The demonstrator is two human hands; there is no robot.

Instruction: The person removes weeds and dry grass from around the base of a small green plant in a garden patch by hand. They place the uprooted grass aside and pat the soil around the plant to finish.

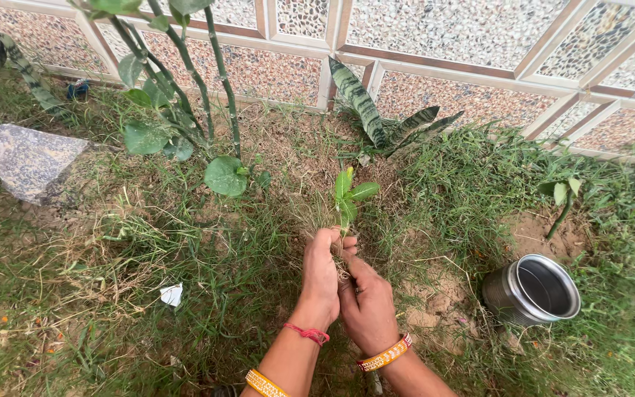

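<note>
One pebble-faced wall (435, 44) runs across the top, above one grassy bed (112, 294). One tall climbing plant (185, 81) and one striped-leaf plant (376, 117) grow along it. One grey rock (23, 158) lies at the left; one steel pot (534, 290) lies tipped at the right. Two hands meet at centre: the left hand (321, 279) has its grip clenched around the stem of one small seedling (348, 195), upright over bare soil; the right hand (367, 305) cups it from beside, touching. One white scrap (172, 295) lies in the grass.
</note>
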